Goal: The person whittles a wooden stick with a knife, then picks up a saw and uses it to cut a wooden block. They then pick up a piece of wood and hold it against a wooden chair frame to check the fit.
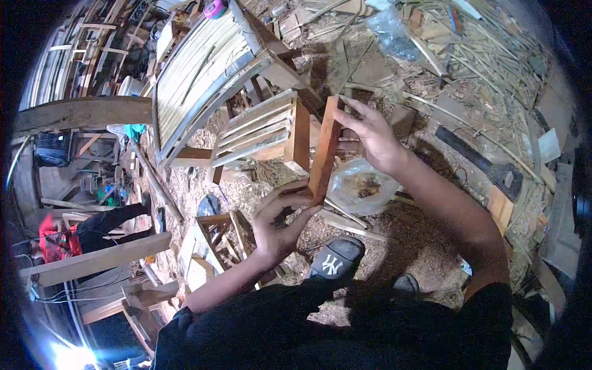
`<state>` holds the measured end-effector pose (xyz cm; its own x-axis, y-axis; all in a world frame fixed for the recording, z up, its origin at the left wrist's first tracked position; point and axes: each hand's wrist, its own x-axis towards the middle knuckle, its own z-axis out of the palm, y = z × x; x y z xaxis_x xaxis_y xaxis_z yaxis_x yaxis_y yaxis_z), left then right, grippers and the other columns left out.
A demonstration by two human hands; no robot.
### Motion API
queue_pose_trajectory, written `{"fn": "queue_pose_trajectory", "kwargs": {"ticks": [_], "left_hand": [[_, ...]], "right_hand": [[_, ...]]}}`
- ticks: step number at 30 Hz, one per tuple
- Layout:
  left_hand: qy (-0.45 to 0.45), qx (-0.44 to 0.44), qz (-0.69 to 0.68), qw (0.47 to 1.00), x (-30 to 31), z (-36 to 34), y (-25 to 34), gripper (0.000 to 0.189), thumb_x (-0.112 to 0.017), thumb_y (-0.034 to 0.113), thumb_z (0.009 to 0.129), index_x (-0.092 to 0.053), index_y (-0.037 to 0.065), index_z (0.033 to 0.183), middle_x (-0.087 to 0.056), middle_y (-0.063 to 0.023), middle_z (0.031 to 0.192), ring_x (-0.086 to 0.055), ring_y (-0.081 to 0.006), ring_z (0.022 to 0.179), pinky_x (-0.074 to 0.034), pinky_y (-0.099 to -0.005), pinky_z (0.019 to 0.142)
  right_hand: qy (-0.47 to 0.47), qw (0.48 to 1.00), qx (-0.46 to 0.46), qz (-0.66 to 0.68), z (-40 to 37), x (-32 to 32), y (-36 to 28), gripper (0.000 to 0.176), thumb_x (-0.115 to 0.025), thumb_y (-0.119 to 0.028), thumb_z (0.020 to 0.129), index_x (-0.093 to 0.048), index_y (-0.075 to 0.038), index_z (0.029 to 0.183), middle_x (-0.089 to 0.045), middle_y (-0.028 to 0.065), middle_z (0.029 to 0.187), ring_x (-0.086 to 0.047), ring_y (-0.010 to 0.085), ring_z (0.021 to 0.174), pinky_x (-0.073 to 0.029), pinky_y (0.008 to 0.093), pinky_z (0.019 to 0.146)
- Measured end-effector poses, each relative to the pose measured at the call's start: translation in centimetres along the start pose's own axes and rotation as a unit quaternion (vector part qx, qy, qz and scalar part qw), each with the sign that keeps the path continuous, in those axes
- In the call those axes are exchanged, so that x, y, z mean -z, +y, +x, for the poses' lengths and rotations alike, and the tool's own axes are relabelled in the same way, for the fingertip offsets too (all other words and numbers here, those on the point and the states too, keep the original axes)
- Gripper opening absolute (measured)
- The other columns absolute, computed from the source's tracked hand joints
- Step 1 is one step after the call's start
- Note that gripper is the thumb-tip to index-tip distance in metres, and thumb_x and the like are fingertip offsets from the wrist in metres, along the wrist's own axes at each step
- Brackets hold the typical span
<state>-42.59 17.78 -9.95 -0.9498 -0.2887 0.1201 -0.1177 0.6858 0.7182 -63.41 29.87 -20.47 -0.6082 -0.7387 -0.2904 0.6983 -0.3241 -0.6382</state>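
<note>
A reddish-brown wooden piece [325, 151] is held upright, slightly tilted, between both hands. At its lower end my left hand [279, 221] grips it between thumb and fingers. My right hand [375, 135] holds the upper end, with the thumb and fingers at its top. Just left of the piece stands a small slatted wooden frame [256, 132] with a brown end board [298, 135]. Behind that is a larger slatted wooden bench [200, 74]. A clear plastic bag [362, 187] lies on the ground below my right hand.
Wood shavings cover the ground around my sandalled foot [337, 258]. A hammer-like tool [481, 161] lies at the right. Small wooden frames [213, 243] stand at lower left. Another person in red [61, 237] is at far left. Scrap strips [493, 74] pile up at upper right.
</note>
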Motion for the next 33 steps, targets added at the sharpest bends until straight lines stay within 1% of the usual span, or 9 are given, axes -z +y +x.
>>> {"fn": "queue_pose_trajectory", "kwargs": {"ticks": [1, 5, 7, 10, 11, 14, 18, 23, 33], "left_hand": [[0.000, -0.008, 0.021, 1.000, 0.0, 0.1, -0.2, 0.024, -0.086, 0.004, 0.075, -0.072, 0.002, 0.095, -0.070, -0.0175, 0.117, -0.070, -0.0257, 0.106, -0.058, -0.0335, 0.085], [-0.004, -0.090, 0.076, 0.993, 0.3, 0.6, -1.1, 0.027, -0.088, 0.005, 0.072, -0.072, 0.002, 0.094, -0.071, -0.0179, 0.116, -0.070, -0.0279, 0.105, -0.058, -0.0345, 0.083], [0.008, -0.091, 0.063, 0.994, 1.1, 0.3, -1.6, 0.023, -0.085, 0.000, 0.074, -0.070, 0.000, 0.093, -0.072, -0.0172, 0.107, -0.070, -0.0273, 0.097, -0.057, -0.0349, 0.082], [0.026, -0.090, 0.048, 0.994, 1.4, -0.6, -3.1, 0.022, -0.078, -0.007, 0.079, -0.065, -0.003, 0.097, -0.069, -0.0154, 0.101, -0.068, -0.0242, 0.091, -0.055, -0.0338, 0.083], [0.047, -0.009, -0.015, 0.999, 1.4, -1.0, -3.3, 0.024, -0.077, -0.007, 0.081, -0.064, -0.003, 0.101, -0.067, -0.0144, 0.104, -0.066, -0.0229, 0.094, -0.054, -0.0333, 0.085], [0.038, 0.103, -0.072, 0.991, 2.1, -1.1, -3.7, 0.029, -0.072, -0.007, 0.086, -0.058, -0.003, 0.111, -0.059, -0.0117, 0.112, -0.061, -0.0193, 0.102, -0.052, -0.0319, 0.090], [0.008, 0.101, -0.104, 0.989, 2.1, -0.3, -4.2, 0.039, -0.072, -0.005, 0.087, -0.053, 0.000, 0.121, -0.053, -0.0122, 0.121, -0.060, -0.0196, 0.107, -0.053, -0.0338, 0.092], [0.003, 0.117, -0.143, 0.983, 1.2, 0.6, -4.2, 0.065, -0.075, -0.001, 0.086, -0.040, 0.003, 0.140, -0.049, -0.0119, 0.129, -0.060, -0.0232, 0.112, -0.056, -0.0394, 0.094], [-0.019, 0.109, -0.155, 0.982, 0.4, 1.2, -4.6, 0.071, -0.078, 0.002, 0.085, -0.037, 0.003, 0.142, -0.048, -0.0130, 0.134, -0.060, -0.0256, 0.115, -0.056, -0.0417, 0.097]], "right_hand": [[-0.005, 0.999, 0.021, -0.033, 0.5, -0.2, 0.3, 0.072, -0.078, -0.026, 0.090, -0.042, -0.009, 0.149, -0.066, 0.0084, 0.124, -0.065, 0.0203, 0.105, -0.056, 0.0358, 0.080], [-0.019, 1.000, 0.009, -0.018, 1.6, -0.7, 0.5, 0.071, -0.079, -0.026, 0.089, -0.044, -0.006, 0.148, -0.066, 0.0090, 0.124, -0.065, 0.0196, 0.107, -0.055, 0.0349, 0.082], [-0.020, 0.999, 0.008, -0.034, 2.2, -0.7, 0.4, 0.064, -0.075, -0.020, 0.092, -0.045, -0.004, 0.146, -0.066, 0.0093, 0.122, -0.065, 0.0185, 0.107, -0.056, 0.0385, 0.088], [-0.065, 0.996, -0.035, -0.059, 3.4, -0.3, 0.2, 0.067, -0.076, -0.019, 0.090, -0.045, -0.004, 0.147, -0.067, 0.0090, 0.120, -0.066, 0.0181, 0.106, -0.057, 0.0380, 0.087], [-0.074, 0.995, -0.043, -0.049, 3.7, -0.2, 0.2, 0.070, -0.077, -0.019, 0.090, -0.042, -0.002, 0.149, -0.067, 0.0091, 0.119, -0.066, 0.0180, 0.105, -0.057, 0.0384, 0.086], [-0.072, 0.996, -0.050, -0.032, 4.7, 0.0, 0.8, 0.075, -0.078, -0.021, 0.089, -0.040, 0.000, 0.150, -0.067, 0.0096, 0.118, -0.066, 0.0181, 0.104, -0.058, 0.0382, 0.085], [-0.075, 0.995, -0.056, -0.025, 4.9, -0.4, 0.7, 0.078, -0.080, -0.023, 0.088, -0.039, 0.001, 0.149, -0.067, 0.0106, 0.116, -0.066, 0.0188, 0.102, -0.058, 0.0382, 0.084], [-0.048, 0.997, -0.052, -0.043, 5.7, -0.4, 1.8, 0.077, -0.083, -0.028, 0.084, -0.043, 0.000, 0.143, -0.064, 0.0117, 0.117, -0.065, 0.0196, 0.102, -0.058, 0.0390, 0.084], [-0.064, 0.994, -0.079, -0.031, 5.8, -0.2, 2.0, 0.079, -0.085, -0.029, 0.082, -0.044, 0.001, 0.141, -0.064, 0.0140, 0.120, -0.064, 0.0222, 0.103, -0.058, 0.0365, 0.080]]}}
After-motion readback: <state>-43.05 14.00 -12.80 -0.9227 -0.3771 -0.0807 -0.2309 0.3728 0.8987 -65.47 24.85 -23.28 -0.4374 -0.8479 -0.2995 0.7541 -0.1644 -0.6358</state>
